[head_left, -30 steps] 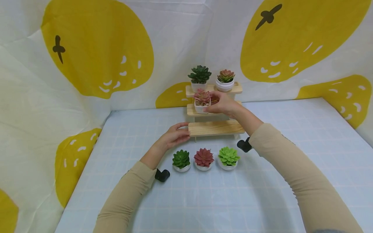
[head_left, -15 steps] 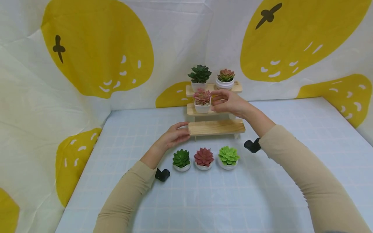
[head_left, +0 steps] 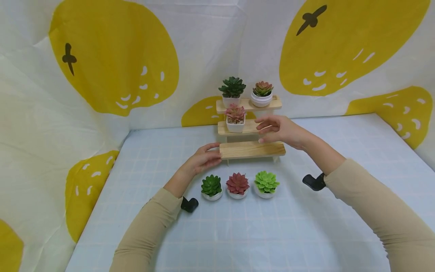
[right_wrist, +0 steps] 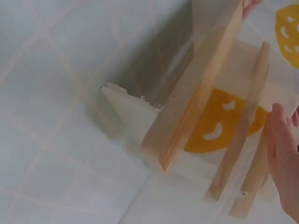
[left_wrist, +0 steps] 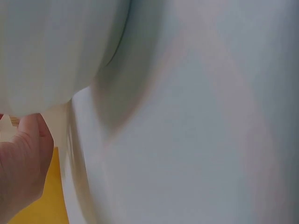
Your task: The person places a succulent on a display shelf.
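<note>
The pink succulent (head_left: 235,112) stands upright at the left part of the middle shelf (head_left: 250,127) of the wooden stand, left of your right fingertips and apart from them. Its pointed, rosy leaves form a loose rosette over pale gravel in a square, glossy white pot (head_left: 235,128). Your right hand (head_left: 283,130) holds nothing; its fingers are slightly spread and loosely bent. Your left hand (head_left: 203,159) touches the left end of the bottom shelf (head_left: 252,150); whether its fingers pinch the board cannot be told
</note>
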The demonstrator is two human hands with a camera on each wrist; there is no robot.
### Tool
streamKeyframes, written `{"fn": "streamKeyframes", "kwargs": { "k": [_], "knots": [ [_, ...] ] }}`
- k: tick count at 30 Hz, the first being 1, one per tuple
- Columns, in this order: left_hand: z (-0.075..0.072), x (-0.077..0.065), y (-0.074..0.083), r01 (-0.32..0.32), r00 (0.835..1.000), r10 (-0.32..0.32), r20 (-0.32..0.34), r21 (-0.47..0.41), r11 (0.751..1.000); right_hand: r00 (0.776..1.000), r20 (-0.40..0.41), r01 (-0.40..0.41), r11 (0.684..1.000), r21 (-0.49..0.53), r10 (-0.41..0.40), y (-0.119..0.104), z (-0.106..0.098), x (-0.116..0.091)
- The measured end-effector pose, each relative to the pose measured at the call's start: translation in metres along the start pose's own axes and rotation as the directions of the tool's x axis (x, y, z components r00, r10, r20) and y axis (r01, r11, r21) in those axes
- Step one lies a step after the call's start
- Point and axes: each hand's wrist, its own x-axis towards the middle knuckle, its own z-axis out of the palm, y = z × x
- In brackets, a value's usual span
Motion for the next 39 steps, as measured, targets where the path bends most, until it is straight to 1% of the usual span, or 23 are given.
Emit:
{"fn": "streamKeyframes", "kwargs": {
  "k": [5,9,18,24,28,32,35,39],
  "knots": [
    [0.001,-0.001,0.001,-0.002,1.000,0.002,-0.004,0.002,1.000,1.000,0.021,0.016,0.999,-0.036,-0.015,0.007,0.000,-0.014],
    [0.001,-0.001,0.000,-0.005,1.000,0.005,-0.005,0.009,1.000,1.000,0.025,0.019,0.999,-0.036,-0.018,0.015,0.000,-0.026],
    [0.000,0.000,0.000,0.010,1.000,-0.009,-0.021,0.021,1.000,0.999,0.045,0.026,0.999,0.028,-0.027,0.045,0.003,-0.051],
    [0.000,0.000,0.000,0.003,1.000,-0.002,-0.013,0.020,1.000,0.996,0.070,0.046,0.998,0.053,-0.049,0.059,0.008,-0.066],
    [0.000,-0.001,0.000,0.000,1.000,0.001,-0.018,0.025,1.000,0.994,0.092,0.050,0.996,0.072,-0.056,0.067,0.013,-0.072],
    [0.000,0.000,0.000,0.002,1.000,-0.001,-0.015,0.019,1.000,0.992,0.123,0.022,0.994,0.110,-0.035,0.075,0.018,-0.076],
    [0.000,0.001,-0.001,0.001,1.000,0.000,-0.009,0.014,1.000,0.986,0.163,0.010,0.992,0.128,-0.031,0.080,0.021,-0.077],
    [0.000,0.001,-0.001,-0.001,1.000,0.001,-0.011,0.023,1.000,0.978,0.208,0.007,0.994,0.108,-0.029,0.086,0.024,-0.077]
  ]
}}
